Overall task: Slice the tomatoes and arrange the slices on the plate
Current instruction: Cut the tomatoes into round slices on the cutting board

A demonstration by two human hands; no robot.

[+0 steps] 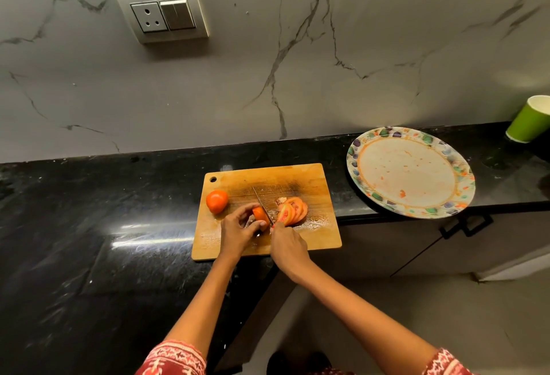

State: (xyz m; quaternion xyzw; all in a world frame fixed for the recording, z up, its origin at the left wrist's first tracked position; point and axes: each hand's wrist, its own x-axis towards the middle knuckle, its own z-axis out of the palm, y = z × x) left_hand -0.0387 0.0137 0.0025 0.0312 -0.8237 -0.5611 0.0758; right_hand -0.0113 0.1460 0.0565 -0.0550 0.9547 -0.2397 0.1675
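on the board (268,238), the left hand (238,230) curls its grip round the uncut end of a tomato piece (259,214), fingertips bunched on its far side. the right hand (287,243) closes its grip on the knife (263,205) handle, which is hidden under the fingers; the blade stands in the piece just beside the left fingertips. cut slices (293,210) lean in a fan to the right of the blade. a whole tomato (216,201) waits at the board's left edge. the plate (361,193), smeared with juice, holds no slices and sits well to the right on the tabletop (89,211). the stub looks wet, soft and slippery, likely to squash or skid. the slices seem limp and fragile, best lifted by the rims or scooped flat.
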